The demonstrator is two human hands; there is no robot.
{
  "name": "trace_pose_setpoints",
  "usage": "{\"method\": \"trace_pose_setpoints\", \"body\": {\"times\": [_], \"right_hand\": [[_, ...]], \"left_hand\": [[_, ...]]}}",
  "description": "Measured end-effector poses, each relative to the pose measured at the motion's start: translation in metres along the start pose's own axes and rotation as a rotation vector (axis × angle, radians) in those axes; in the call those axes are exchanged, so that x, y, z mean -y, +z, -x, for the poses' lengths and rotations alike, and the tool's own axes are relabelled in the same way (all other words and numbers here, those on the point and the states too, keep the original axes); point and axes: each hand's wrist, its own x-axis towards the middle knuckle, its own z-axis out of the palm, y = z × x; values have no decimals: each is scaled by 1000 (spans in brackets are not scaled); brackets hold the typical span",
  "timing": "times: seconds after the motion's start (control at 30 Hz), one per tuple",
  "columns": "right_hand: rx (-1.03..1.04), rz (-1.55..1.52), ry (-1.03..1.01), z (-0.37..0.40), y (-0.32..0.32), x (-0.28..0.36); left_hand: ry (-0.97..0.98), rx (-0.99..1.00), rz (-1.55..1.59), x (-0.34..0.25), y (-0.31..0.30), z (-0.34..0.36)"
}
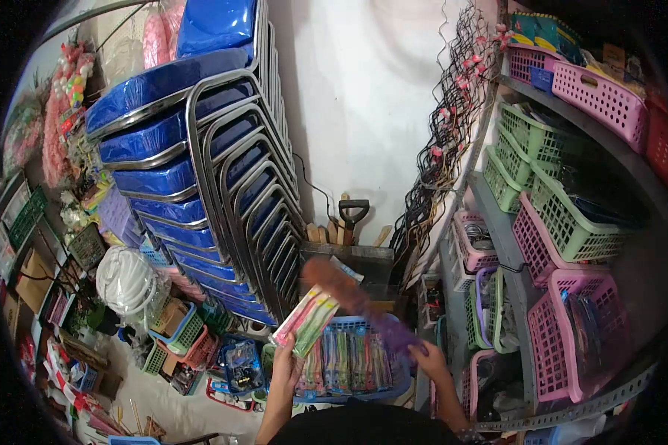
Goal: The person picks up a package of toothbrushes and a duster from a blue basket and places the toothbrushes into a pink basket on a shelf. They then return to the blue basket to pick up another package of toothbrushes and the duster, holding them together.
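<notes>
Left hand (286, 365): fingers closed, pinching the lower left corner of a flat plastic packet (306, 320), striped pink, white and green. Packet tilted, its upper end leaning right.

Right hand (432, 363): fingers closed round the purple end of a long duster (364, 300). Duster slants up and left to a brown, fluffy-looking head; outline blurred. Head lies at the packet's upper end in this view; cannot tell if the two touch.

Below both, in front of the wearer's dark clothing (364, 426): a blue basket (406, 374) with rows of slim packaged items (346, 360), mostly upright, in pink, green, blue and purple.

Just beyond the basket: a grey box (364, 259), wooden handles and a black D-shaped grip (354, 210) showing above its edge, against the white wall (364, 119).

Left: tall stack of blue-seated metal chairs (152, 141), tilted; small baskets (178, 330) on the floor beside it.

Right: dark curly vines (441, 148) with pink flowers; then grey metal shelving (493, 215) bearing pink baskets (564, 348) and green baskets (571, 222).
</notes>
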Motion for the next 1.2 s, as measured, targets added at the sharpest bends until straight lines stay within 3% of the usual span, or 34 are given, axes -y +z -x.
{"method": "trace_pose_setpoints", "body": {"times": [0.03, 0.17, 0.23, 0.27, 0.37, 0.43, 0.57, 0.63, 0.67, 0.73, 0.77, 0.83, 0.87, 0.93, 0.97, 1.03, 1.07, 1.1, 1.13, 1.17, 1.2], "right_hand": [[-92, -12, -19, 7, -1, 29], [-48, 37, -9, 18, 19, 28], [307, 194, -121, 40, 31, 41], [300, 193, -120, 45, 34, 45], [314, 206, -55, 50, 48, 31], [-40, 74, 54, 41, 62, 3], [-160, -38, 77, 58, 71, 27], [96, 78, 140, 80, 72, 56], [91, 80, 146, 82, 74, 55], [401, 231, 145, 84, 79, 47], [399, 230, 149, 84, 81, 41], [29, 178, 198, 81, 86, 25], [28, 177, 200, 78, 93, 15], [-272, 146, 186, 73, 103, 12], [-276, 146, 185, 76, 102, 19], [107, 11, 126, 87, 100, 37], [104, 12, 130, 86, 104, 28], [243, 116, 54, 86, 114, 12], [380, 218, -23, 86, 119, 3], [444, 294, 203, 87, 104, 53], [439, 294, 205, 85, 104, 53]], "left_hand": [[-2, 8, 1, -1, 0, 2], [-1, 11, -8, -8, -8, 6], [19, 73, -18, 1, -41, 1], [39, 135, -29, -3, -47, 0], [-2, 42, -10, -14, -33, 9], [-42, 45, -4, -19, -36, 10], [-70, 75, -18, -24, -42, 12], [-62, 72, -13, -26, -46, 11], [-53, 58, -9, -27, -49, 11], [-67, 60, -9, -27, -52, 12], [-71, 61, -10, -27, -54, 11], [-115, 85, -60, -31, -58, 11], [-117, 87, -62, -32, -61, 11], [-132, 107, -68, -29, -67, 8], [-128, 101, -80, -29, -69, 7], [-123, 73, -63, -35, -65, 6], [-120, 39, -47, -37, -63, 7], [-139, -25, -147, -21, -105, -3], [-212, -28, -158, -26, -100, -2], [-174, 28, -129, -29, -94, -3], [-133, 85, -98, -32, -88, -4]]}}
